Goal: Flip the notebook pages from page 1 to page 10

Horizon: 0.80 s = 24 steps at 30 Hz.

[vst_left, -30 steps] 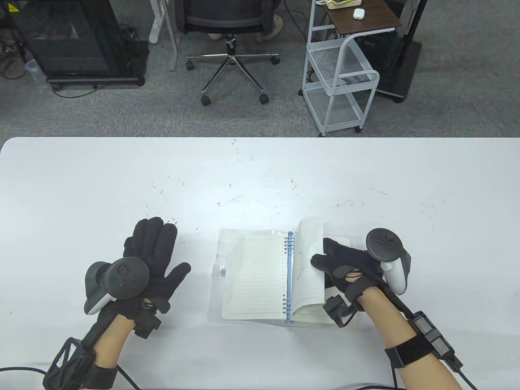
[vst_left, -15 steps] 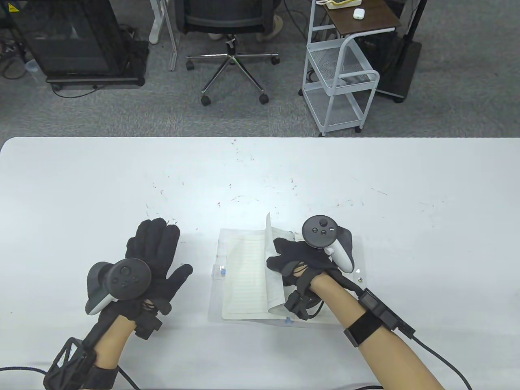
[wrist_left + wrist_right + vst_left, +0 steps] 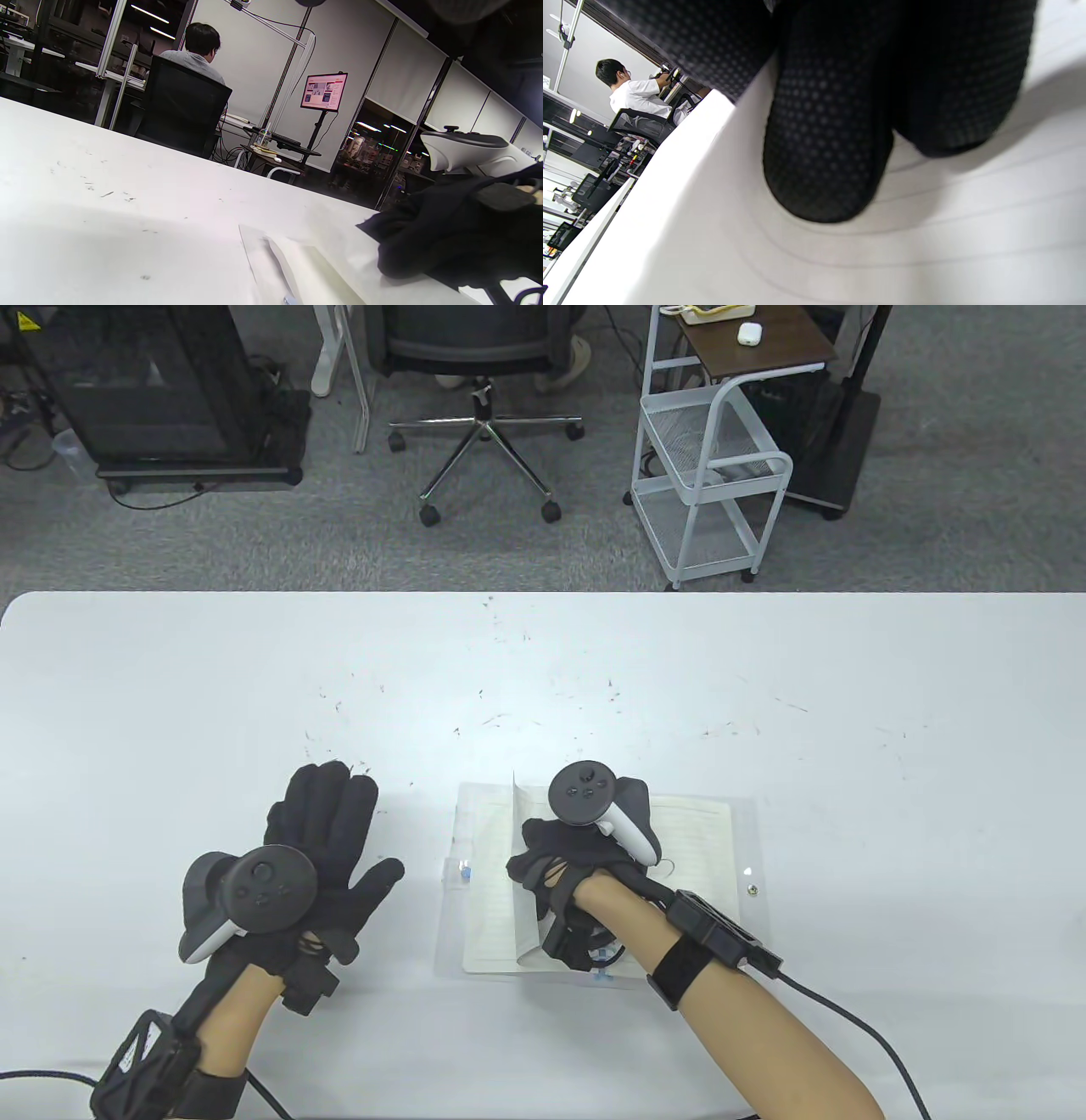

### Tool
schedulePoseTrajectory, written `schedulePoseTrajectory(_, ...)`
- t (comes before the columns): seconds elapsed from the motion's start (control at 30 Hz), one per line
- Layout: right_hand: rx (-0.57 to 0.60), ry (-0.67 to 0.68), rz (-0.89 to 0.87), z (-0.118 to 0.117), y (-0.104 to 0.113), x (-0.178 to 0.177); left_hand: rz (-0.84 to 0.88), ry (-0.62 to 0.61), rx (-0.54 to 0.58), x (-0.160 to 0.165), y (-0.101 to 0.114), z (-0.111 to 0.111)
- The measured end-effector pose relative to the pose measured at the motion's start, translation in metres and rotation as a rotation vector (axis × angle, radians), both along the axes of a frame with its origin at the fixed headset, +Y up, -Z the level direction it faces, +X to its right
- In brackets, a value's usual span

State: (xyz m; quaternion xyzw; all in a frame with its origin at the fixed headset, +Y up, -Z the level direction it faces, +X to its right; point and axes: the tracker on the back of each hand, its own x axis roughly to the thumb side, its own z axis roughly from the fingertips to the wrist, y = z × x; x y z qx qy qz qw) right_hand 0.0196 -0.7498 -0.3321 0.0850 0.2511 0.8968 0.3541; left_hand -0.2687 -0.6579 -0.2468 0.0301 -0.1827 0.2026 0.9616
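A spiral notebook (image 3: 696, 831) lies open near the table's front middle. One lined page (image 3: 517, 916) stands nearly upright over the left half. My right hand (image 3: 530, 861) is curled on this page and holds it above the left page (image 3: 485, 882). In the right wrist view gloved fingertips (image 3: 827, 169) press on the lined paper (image 3: 967, 237). My left hand (image 3: 331, 823) lies flat and open on the table, left of the notebook and apart from it. The left wrist view shows the notebook's edge (image 3: 305, 267) and my right hand (image 3: 458, 228).
The notebook sits in a clear plastic cover with a snap (image 3: 752, 889) on the right and a small clasp (image 3: 465, 872) on the left. The white table (image 3: 764, 687) bears small dark specks. An office chair (image 3: 484, 381) and a white wire cart (image 3: 713, 466) stand beyond its far edge.
My right hand has swept from the notebook's right half across the spine to the left half, carrying the page over with it. The right page now lies uncovered. My left hand has not moved.
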Motion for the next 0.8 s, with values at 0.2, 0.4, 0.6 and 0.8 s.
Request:
schedulePoseTrajectory(0.2, -0.039, 0.005, -0.058, 0.002, -0.007, 0.0, -0.002, -0.001, -0.003, 0.0, 0.0, 0.0)
schedulePoseTrajectory(0.4, -0.023, -0.025, -0.092, 0.005, -0.001, 0.017, -0.005, 0.0, -0.006, 0.001, -0.001, 0.0)
schedulePoseTrajectory(0.6, 0.036, -0.098, -0.155, 0.01, 0.016, 0.056, -0.004, 0.003, -0.006, 0.0, 0.0, 0.0)
schedulePoseTrajectory(0.8, 0.206, -0.161, -0.062, 0.017, 0.032, 0.111, -0.005, 0.007, -0.004, 0.0, 0.0, 0.0)
